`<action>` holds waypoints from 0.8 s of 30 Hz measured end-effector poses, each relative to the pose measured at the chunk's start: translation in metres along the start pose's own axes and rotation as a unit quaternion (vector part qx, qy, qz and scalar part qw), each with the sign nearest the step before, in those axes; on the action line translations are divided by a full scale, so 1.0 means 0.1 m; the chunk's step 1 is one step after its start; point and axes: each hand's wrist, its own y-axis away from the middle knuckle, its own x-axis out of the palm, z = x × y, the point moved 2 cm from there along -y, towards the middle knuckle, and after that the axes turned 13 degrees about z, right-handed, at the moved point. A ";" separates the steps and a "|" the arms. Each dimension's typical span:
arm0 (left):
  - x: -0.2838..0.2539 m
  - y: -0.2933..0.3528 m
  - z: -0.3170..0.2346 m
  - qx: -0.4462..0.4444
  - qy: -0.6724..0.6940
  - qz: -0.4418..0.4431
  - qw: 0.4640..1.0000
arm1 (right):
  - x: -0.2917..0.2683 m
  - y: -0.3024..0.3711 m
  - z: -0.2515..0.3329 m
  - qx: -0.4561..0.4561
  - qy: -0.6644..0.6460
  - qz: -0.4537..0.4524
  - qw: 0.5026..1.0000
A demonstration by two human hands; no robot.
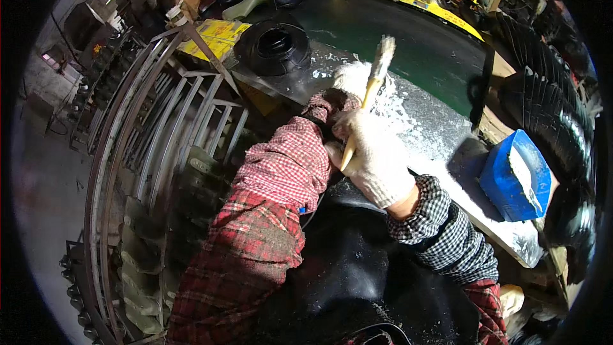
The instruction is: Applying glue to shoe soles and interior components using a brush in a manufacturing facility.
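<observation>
My right hand [377, 156], in a white knit glove, is closed around a brush [372, 89] with a pale wooden handle. The brush's whitish bristles point up and away from me. Just beyond it, my left hand [350, 78] also wears a white glove and reaches over the near edge of a grey work surface [440, 112] smeared with white powder. The brush, my right hand and the left sleeve partly cover the left hand, so its fingers are unclear. A black ring-shaped piece [274, 45] with a raised centre sits to the left of the hands.
A blue cut-open container [516, 176] with white residue stands at right. Behind lies a dark green board [396, 25]. Metal racks [185, 115] with several greyish moulded pieces [142, 265] stand at left. Stacked black ribbed pieces [549, 108] line the far right. A yellow package [214, 38] lies at back left.
</observation>
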 end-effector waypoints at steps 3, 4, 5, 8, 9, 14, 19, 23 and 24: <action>-0.13 0.10 -0.01 -0.055 0.071 0.023 0.996 | 0.06 0.00 0.06 0.018 0.055 0.040 0.998; -0.14 0.10 -0.04 -0.057 0.077 0.028 0.995 | 0.07 0.00 0.04 0.040 0.086 0.062 0.994; -0.17 0.13 -0.03 -0.065 0.074 0.029 0.995 | 0.08 0.00 0.05 0.041 0.085 0.061 0.994; -0.21 0.15 -0.08 -0.070 0.081 0.035 0.994 | 0.09 0.00 0.05 0.043 0.123 0.063 0.989; -0.22 0.13 -0.11 -0.068 0.080 0.037 0.994 | 0.07 -0.02 0.00 0.027 0.137 0.028 0.990; -0.23 0.14 -0.20 -0.064 0.076 0.044 0.994 | 0.01 -0.02 -0.06 0.036 0.075 0.006 0.997; -0.28 0.19 -0.25 -0.071 0.056 0.051 0.995 | -0.09 0.13 0.06 0.092 0.000 0.070 0.993; -0.28 0.22 -0.51 -0.054 -0.024 0.076 0.995 | -0.12 0.11 0.02 0.095 0.000 0.076 0.993; -0.28 0.23 -0.58 -0.052 -0.049 0.084 0.994 | -0.12 0.08 0.00 0.094 0.003 0.072 0.993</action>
